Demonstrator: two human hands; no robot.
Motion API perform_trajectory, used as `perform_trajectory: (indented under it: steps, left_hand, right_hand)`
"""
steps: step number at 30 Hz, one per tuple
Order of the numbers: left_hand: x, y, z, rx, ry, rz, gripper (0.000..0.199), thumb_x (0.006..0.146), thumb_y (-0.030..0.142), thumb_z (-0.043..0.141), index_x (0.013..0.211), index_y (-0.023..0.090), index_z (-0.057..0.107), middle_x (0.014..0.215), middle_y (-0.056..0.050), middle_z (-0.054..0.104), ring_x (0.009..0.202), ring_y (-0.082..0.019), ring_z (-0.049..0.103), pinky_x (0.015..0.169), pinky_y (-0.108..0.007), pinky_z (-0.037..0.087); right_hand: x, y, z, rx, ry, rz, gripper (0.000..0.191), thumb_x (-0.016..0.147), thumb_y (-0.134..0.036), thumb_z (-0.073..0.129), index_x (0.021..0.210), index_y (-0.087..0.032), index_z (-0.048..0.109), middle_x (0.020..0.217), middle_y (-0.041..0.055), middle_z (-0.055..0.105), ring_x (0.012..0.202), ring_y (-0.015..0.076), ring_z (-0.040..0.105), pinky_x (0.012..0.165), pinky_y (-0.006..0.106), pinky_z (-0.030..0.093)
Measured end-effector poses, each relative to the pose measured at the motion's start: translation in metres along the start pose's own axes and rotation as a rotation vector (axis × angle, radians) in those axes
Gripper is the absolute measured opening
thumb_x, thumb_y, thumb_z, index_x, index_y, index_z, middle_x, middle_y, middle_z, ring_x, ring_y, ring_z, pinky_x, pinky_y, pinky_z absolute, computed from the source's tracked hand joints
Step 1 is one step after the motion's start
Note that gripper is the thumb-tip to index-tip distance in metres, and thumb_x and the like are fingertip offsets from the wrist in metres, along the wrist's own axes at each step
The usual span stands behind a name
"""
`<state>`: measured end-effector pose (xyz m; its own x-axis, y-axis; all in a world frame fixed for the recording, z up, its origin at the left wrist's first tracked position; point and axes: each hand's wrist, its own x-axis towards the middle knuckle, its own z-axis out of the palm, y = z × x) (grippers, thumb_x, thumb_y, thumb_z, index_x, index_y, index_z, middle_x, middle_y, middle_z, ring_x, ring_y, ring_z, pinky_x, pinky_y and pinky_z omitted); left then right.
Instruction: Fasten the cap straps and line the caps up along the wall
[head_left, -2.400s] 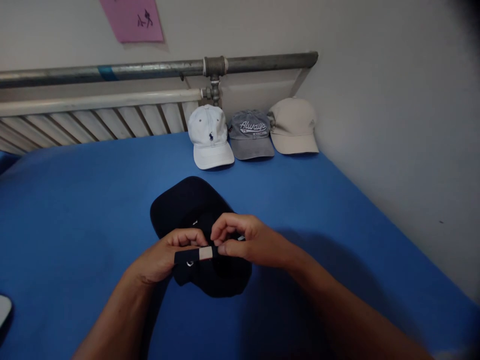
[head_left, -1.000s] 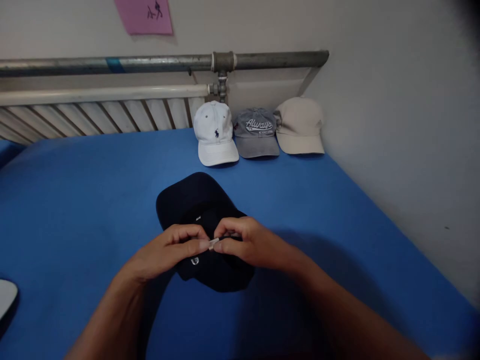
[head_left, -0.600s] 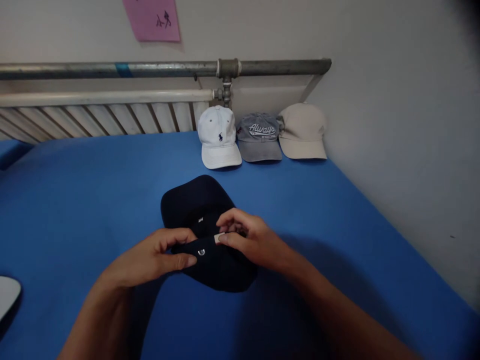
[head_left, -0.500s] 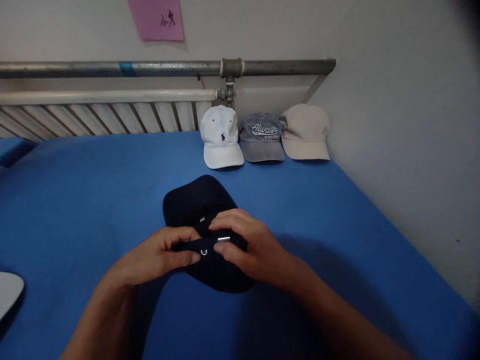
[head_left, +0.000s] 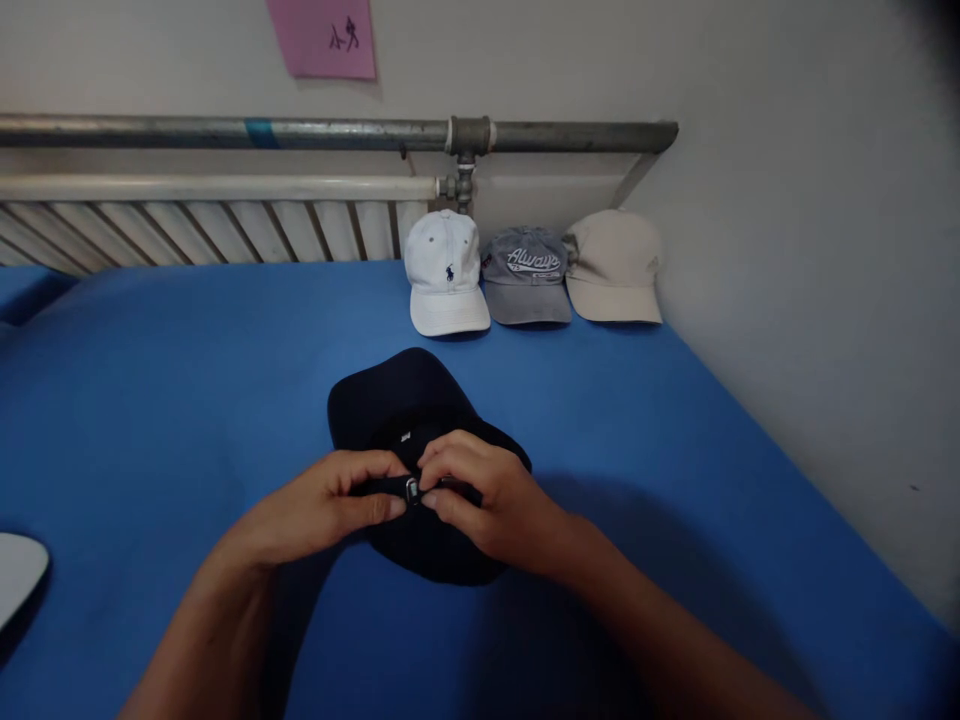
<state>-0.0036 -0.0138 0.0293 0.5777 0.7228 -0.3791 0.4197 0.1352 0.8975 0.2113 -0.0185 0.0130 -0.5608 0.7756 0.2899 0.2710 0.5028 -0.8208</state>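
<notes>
A dark navy or black baseball cap (head_left: 397,395) lies on the blue surface in front of me, its brim pointing away to the upper left and its inside partly showing. My left hand (head_left: 322,505) pinches the back strap between thumb and fingers, just left of a small metal buckle (head_left: 412,490). On the buckle's other side, my right hand (head_left: 484,495) is closed on the strap, thumb in front and fingers behind. Both sets of fingertips nearly meet at the buckle. Part of the strap is hidden by my fingers.
Along the wall stand a white cap (head_left: 448,275), a grey cap (head_left: 527,275) with "Always" lettering and a beige cap (head_left: 615,265). Behind them run a radiator (head_left: 217,230) and a metal pipe (head_left: 337,133). A white rounded object (head_left: 19,580) enters at the left edge.
My right hand has shifted slightly left toward my left hand. The metal pieces on the strap, apart before, are now together at one spot. The cap stays in place.
</notes>
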Motion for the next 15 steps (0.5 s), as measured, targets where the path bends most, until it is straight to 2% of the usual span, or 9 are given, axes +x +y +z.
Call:
perform_trajectory:
  steps: [4,9,15]
  left_hand:
    - [0.0016,-0.0006,0.0001,-0.002,0.008,0.007,0.017,0.085,0.032,0.053,0.087,0.017,0.061,0.072,0.003,0.047,0.065,-0.011,0.038,0.059,-0.024,0.032]
    - [0.0015,0.0011,0.0005,0.04,0.016,0.025,0.024,0.087,0.039,0.051,0.086,0.018,0.062,0.073,0.001,0.049,0.066,-0.012,0.039,0.06,-0.025,0.033]
    - [0.0023,0.005,0.0027,-0.027,0.044,-0.011,0.019,0.086,0.034,0.049,0.087,0.019,0.06,0.077,0.001,0.05,0.072,-0.014,0.042,0.064,-0.025,0.034]
  right_hand:
    - [-0.0003,0.0005,0.0002,0.051,-0.023,0.091,0.006,0.082,-0.015,0.058,0.084,-0.02,0.057,0.094,0.0026,0.062,0.085,0.0137,0.059,0.079,0.029,0.047]
    - [0.0003,0.0028,0.0008,0.124,-0.005,0.111,0.006,0.082,-0.015,0.057,0.078,-0.019,0.056,0.091,0.0022,0.062,0.083,0.0138,0.059,0.08,0.03,0.047]
    - [0.0016,0.0014,-0.0001,0.191,0.019,0.107,0.01,0.079,-0.012,0.056,0.073,-0.019,0.054,0.088,0.0021,0.063,0.082,0.0137,0.059,0.08,0.031,0.047]
